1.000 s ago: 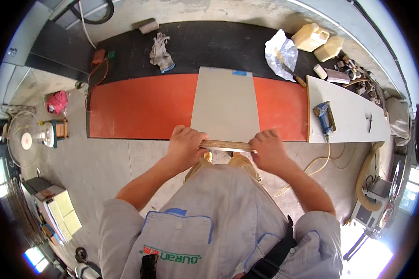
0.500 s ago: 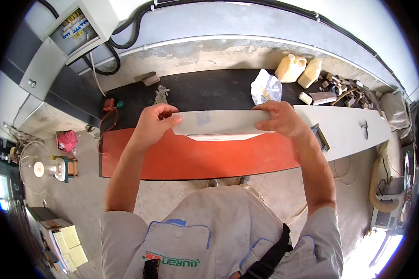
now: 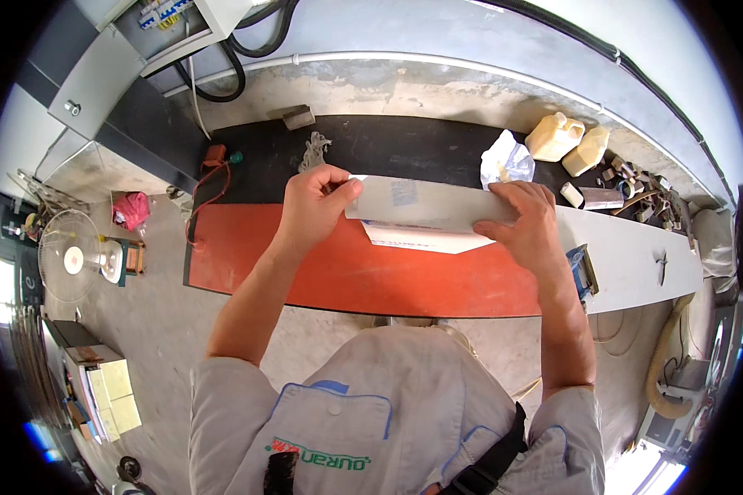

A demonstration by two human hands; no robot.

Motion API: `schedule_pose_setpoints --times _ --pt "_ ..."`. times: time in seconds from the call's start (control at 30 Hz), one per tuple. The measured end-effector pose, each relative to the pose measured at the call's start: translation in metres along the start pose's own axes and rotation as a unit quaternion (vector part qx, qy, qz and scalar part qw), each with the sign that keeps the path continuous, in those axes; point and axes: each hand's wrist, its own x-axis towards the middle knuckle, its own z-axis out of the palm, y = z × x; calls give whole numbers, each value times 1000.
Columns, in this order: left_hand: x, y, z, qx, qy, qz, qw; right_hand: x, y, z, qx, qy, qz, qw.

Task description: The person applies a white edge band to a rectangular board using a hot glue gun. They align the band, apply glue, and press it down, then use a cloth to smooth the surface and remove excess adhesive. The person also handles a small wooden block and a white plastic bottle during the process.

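Observation:
Between my two hands, above the orange mat (image 3: 371, 276), is a long whitish cardboard box (image 3: 446, 205) with a greyish patch on its upper side. A white lower face with print shows beneath. My left hand (image 3: 312, 202) pinches the box's left end, thumb on the near side. At the right end my right hand (image 3: 527, 223) grips it between thumb and fingers. The box tilts, its right end slightly nearer to me. Its far side is hidden. Just right of my right wrist, a blue-framed metal tool (image 3: 582, 272) rests on the pale board (image 3: 627, 256).
On the black tabletop (image 3: 404, 136) behind are a crumpled plastic bag (image 3: 506, 157), two yellowish jugs (image 3: 556, 136), a grey rag (image 3: 314, 151) and a small block (image 3: 299, 117). Wood offcuts (image 3: 631, 181) lie far right. A fan (image 3: 73, 258) stands left, near an open electrical box (image 3: 169, 37).
The whole view has shifted. The box has tilted, its right end now lower than its left, and more of its white printed face shows. Both hands keep their hold.

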Motion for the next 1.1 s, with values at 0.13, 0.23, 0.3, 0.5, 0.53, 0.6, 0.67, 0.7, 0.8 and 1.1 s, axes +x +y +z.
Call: schedule_pose_setpoints --times 0.13,0.23,0.3,0.5,0.53,0.6,0.67,0.7,0.8,1.1 --pt "1 -14 11 216 134 369 894 7 -7 -4 0 -16 33 999" --pt "-7 -23 13 262 171 460 831 7 -8 -2 -13 -15 30 999" --pt "-9 -31 16 276 195 507 793 7 -8 -2 -29 -14 20 999" --pt "-11 -39 20 234 198 498 811 9 -10 -7 -40 -34 0 999" --pt "-12 -35 20 223 191 479 827 10 -6 -5 -38 -36 -15 999" --pt "-18 -19 19 130 227 395 880 15 -2 -5 -38 -32 -41 998" --pt "-19 3 14 132 196 350 906 17 1 -4 -41 -24 -54 997" --pt "-18 17 8 184 154 346 907 16 2 -3 -37 -28 -55 997" --pt "-9 19 7 273 70 348 894 13 4 -3 -35 -30 -54 997" --pt "-7 -30 35 247 169 494 816 4 -8 -3 -70 -17 -38 997"
